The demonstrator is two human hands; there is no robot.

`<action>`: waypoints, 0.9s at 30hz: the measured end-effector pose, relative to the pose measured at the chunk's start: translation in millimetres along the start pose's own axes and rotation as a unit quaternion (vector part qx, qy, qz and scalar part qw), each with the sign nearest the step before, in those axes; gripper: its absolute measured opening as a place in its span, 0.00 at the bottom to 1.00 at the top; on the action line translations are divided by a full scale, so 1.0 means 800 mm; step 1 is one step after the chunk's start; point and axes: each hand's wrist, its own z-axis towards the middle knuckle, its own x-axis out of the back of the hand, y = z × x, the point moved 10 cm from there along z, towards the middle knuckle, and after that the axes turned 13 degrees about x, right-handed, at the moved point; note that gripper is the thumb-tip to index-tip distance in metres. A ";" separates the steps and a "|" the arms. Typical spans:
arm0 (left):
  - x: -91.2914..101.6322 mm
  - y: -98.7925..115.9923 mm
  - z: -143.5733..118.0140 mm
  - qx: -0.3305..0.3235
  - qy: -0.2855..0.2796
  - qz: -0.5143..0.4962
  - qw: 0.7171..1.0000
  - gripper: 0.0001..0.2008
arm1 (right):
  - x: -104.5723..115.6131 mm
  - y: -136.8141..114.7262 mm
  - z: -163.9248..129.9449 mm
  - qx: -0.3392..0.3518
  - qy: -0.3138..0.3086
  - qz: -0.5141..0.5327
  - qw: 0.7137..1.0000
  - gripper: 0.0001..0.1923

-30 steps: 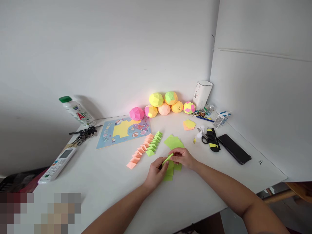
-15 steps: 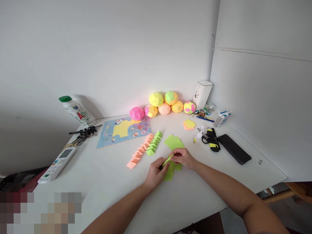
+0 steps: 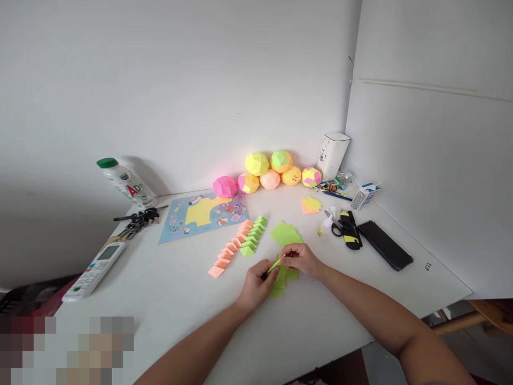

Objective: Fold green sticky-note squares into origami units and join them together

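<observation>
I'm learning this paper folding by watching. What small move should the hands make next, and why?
Probably press the fold flat: the left hand and right hand pinch a green paper piece raised between them, above the green sheets on the table.

A small lime-green square of folded paper is held above the white counter, pinched at both ends between the two hands, seen nearly edge-on as a thin strip slanting up toward one o'clock. Right beneath it, a few more flat lime-green paper pieces lie overlapped on the counter, partly hidden.
</observation>
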 end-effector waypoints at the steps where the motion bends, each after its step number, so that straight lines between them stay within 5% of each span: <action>1: 0.000 0.000 0.000 0.000 -0.001 -0.001 1.000 0.15 | 0.000 0.000 0.000 0.001 0.000 0.000 1.000 0.11; 27: -0.002 -0.003 0.000 0.002 -0.009 -0.002 1.000 0.14 | 0.003 -0.003 0.002 -0.005 0.002 0.009 1.000 0.12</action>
